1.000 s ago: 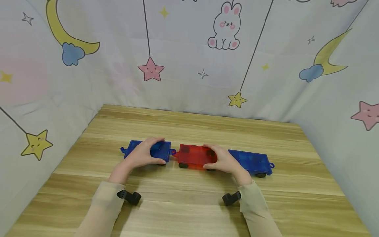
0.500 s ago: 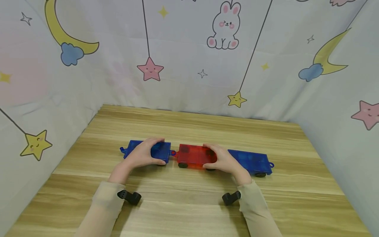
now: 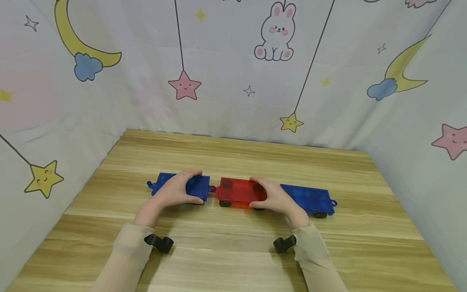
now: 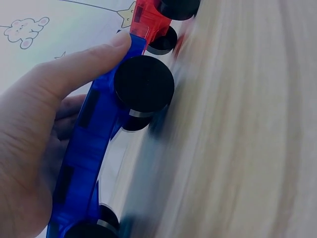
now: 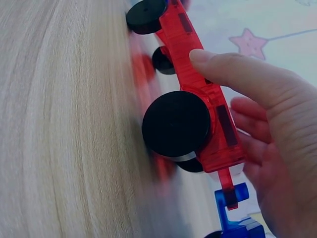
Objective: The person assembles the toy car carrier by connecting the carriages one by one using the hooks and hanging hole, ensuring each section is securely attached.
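Three see-through toy train cars with black wheels stand in a row on the wooden table. My left hand [image 3: 178, 190] grips the left blue car [image 3: 198, 185] across its width, thumb on the near edge and fingers on the far edge. The red car [image 3: 237, 190] in the middle is held the same way near its right end by my right hand [image 3: 275, 196]. To the right is another blue car [image 3: 310, 198], its left end partly hidden by that hand. A blue hook [image 5: 237, 193] meets the red car's end loop in the right wrist view. The left blue car's ring overlaps the red coupling.
The wooden table [image 3: 233, 251] is bordered by white cloth walls [image 3: 226, 109] printed with stars, moons and a rabbit. Each wrist wears a black camera, the left camera [image 3: 160, 243] and the right camera [image 3: 284, 244], over a beige sleeve.
The gap at the coupling between the left blue car and the red car has narrowed slightly. Both hands keep their grip and hardly move.
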### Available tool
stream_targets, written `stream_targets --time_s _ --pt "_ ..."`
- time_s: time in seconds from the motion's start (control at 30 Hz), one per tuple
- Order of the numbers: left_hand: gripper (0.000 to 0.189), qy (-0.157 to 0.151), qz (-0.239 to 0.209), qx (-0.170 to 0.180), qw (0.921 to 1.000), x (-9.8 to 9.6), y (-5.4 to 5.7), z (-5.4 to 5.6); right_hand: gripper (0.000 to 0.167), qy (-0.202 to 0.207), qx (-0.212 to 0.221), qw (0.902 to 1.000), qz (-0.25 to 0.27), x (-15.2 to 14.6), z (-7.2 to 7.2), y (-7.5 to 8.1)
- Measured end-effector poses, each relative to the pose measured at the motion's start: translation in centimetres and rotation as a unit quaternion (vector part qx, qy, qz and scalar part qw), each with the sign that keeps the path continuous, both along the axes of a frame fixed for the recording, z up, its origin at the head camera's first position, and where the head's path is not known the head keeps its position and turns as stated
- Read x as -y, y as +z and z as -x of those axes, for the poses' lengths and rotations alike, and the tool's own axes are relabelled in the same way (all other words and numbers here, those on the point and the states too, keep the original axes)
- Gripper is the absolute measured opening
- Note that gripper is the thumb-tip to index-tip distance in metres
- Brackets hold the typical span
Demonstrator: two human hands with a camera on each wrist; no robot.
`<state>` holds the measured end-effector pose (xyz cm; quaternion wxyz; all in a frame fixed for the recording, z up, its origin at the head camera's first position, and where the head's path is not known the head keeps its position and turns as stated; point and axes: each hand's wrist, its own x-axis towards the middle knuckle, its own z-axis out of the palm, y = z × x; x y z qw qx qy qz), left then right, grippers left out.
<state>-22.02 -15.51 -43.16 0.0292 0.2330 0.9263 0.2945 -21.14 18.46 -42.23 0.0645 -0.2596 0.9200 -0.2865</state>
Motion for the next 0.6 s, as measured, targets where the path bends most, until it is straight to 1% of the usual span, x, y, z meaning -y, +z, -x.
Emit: stream_targets --time_s 0.17,0.3,0.4,0.5,0.6 --pt "0.096 -0.007 0.029 -0.012 0.9995 -0.1 0.2 0.1 0.080 0.001 0.005 1.0000 -0.007 0.1 -0.1 0.1" --pt "0.097 -0.011 0.049 -0.018 0.9986 -0.2 0.7 -0.1 0.080 -0.005 0.001 0.9999 -0.009 0.0 -0.3 0.4" --pt "0.098 -0.012 0.058 -0.016 0.9981 -0.3 1.1 -0.1 0.078 -0.009 -0.010 0.9999 -0.008 -0.1 -0.5 0.5" --pt "0.097 -0.012 0.057 -0.019 0.9981 -0.4 1.3 -0.1 0.075 -0.021 -0.028 0.9994 -0.007 -0.4 -0.7 0.7" --pt "0.092 -0.008 0.053 -0.036 0.9979 -0.7 1.3 -0.1 0.071 -0.042 -0.050 0.9978 -0.009 -0.8 -0.8 0.9"
